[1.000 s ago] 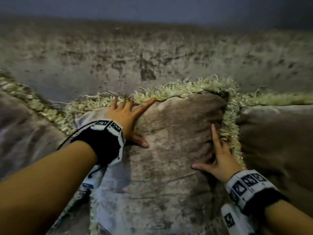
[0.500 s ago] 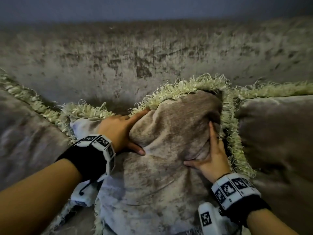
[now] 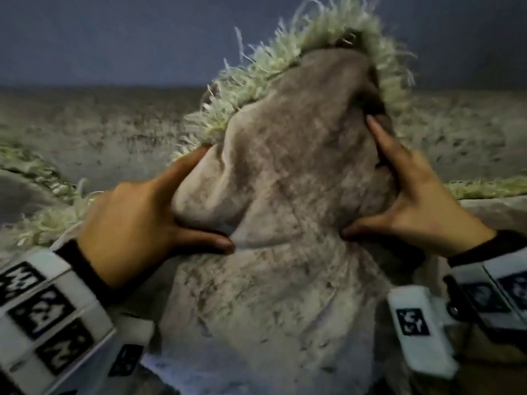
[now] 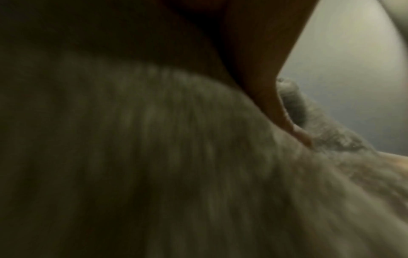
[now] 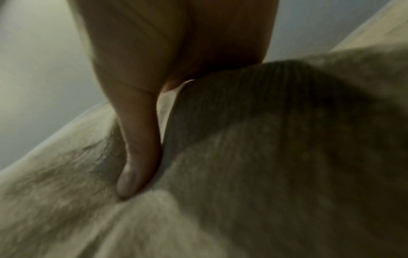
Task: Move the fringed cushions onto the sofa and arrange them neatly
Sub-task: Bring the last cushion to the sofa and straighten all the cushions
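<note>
A beige velvet fringed cushion with a cream fringe fills the middle of the head view, its top corner raised above the sofa backrest. My left hand grips its upper left side, thumb pressed into the front and fingers along the edge. My right hand grips the upper right side the same way. The left wrist view shows blurred cushion fabric under a finger. The right wrist view shows my thumb dug into the cushion.
Another fringed cushion leans on the sofa at the left, and a third fringed cushion sits at the right behind my right wrist. A blue-grey wall rises above the backrest.
Both hands have squeezed the cushion's top inward and lifted it; its fringed corner now stands above the backrest, closer to the camera. The picture is blurred by motion.
</note>
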